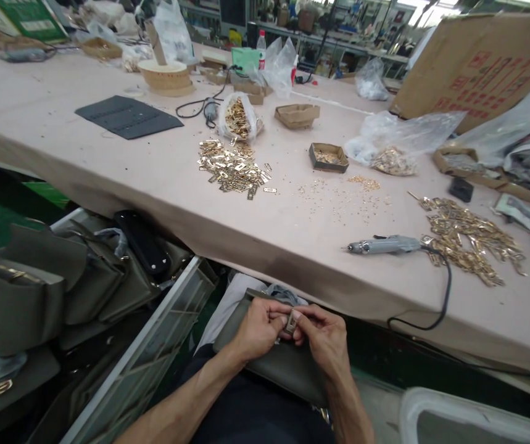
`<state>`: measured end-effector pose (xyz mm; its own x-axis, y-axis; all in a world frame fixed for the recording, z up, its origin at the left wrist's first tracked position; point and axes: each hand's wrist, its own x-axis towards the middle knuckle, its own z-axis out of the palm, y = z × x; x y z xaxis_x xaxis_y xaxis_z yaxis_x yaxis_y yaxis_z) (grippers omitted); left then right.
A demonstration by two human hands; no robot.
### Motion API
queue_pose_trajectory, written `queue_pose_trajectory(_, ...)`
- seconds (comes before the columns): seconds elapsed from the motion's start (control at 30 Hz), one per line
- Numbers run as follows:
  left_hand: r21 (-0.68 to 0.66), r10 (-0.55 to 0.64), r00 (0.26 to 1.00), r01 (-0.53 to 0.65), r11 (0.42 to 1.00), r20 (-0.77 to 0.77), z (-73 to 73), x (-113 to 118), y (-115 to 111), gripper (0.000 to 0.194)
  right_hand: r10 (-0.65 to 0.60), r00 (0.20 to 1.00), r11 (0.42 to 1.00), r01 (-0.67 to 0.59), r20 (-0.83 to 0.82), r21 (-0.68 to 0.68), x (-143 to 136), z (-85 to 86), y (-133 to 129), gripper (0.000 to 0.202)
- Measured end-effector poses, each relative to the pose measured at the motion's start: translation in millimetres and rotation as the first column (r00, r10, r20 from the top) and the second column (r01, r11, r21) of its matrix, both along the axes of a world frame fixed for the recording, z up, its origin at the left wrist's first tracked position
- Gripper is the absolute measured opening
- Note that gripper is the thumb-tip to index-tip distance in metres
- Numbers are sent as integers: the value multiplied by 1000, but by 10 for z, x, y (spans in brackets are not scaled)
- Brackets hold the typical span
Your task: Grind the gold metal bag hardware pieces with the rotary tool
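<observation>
A plate (pixel 291 321) is pinched in the closed fingers of left hand (pixel 258 330) and right hand (pixel 327 339), over a bag (pixel 292 370); whether it is fastened cannot be told. On the desk (pixel 265 225), the driver (pixel 387 245) is untouched at right; loose plates (pixel 234 168) are heaped farther left.

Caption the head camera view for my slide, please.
Left hand and right hand hold a small rectangular golden metal fitting over a smooth olive bag beside a pinkish table.

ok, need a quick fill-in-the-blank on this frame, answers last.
1. The small plate is held between the left hand and the ____.
2. The grey power tool points toward the picture's ____ edge.
3. The bottle has a ____ cap.
4. The big red-printed box is made of ____.

Missing: right hand; left; red; cardboard.
</observation>
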<state>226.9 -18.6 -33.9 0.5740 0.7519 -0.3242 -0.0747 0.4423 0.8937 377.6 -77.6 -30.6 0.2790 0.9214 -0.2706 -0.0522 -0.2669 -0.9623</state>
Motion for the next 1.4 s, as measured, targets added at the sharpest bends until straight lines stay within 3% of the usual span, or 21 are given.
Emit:
queue_pose_trajectory(0.33,-1,8,999,-8,1000,34,-61,-30,-27,32,-6,999,999,4,50,36,-101,74,-19,25)
queue_pose_trajectory(0.57,-25,18,1000,-17,1000,10,-71,-27,-34,32,3,994,1000,-5,114,19,-59,-10,-28,27)
queue_pose_trajectory(0.87,-38,44,999,-43,998,13,-109,-13,-55,32,-69,997,997,71,41,-42,-39,-110,-7,38)
queue_pose_trajectory(0.97,-30,92,996,-91,995,15,-58,3,-53,42,-30,997,999,33,70,-36,-50,-89,-1,35)
queue_pose_trajectory(1.03,-30,135,991,-135,990,14,-28,20,-50,45,-9,985,999,3,175,32,-62,-29,-18,27)
queue_pose_trajectory(1.2,-82,219,976,-219,972,-6,-14,81,-35,37,72,848,926,-252,525,280,-40,148,-113,22)
queue_pose_trajectory(1.3,-142,214,977,-212,967,-7,-20,122,-11,34,98,767,876,-368,634,310,14,138,-137,27)
queue_pose_trajectory(1.4,-168,197,979,-203,965,-54,-10,151,18,29,68,718,858,-396,693,327,62,78,-103,26)
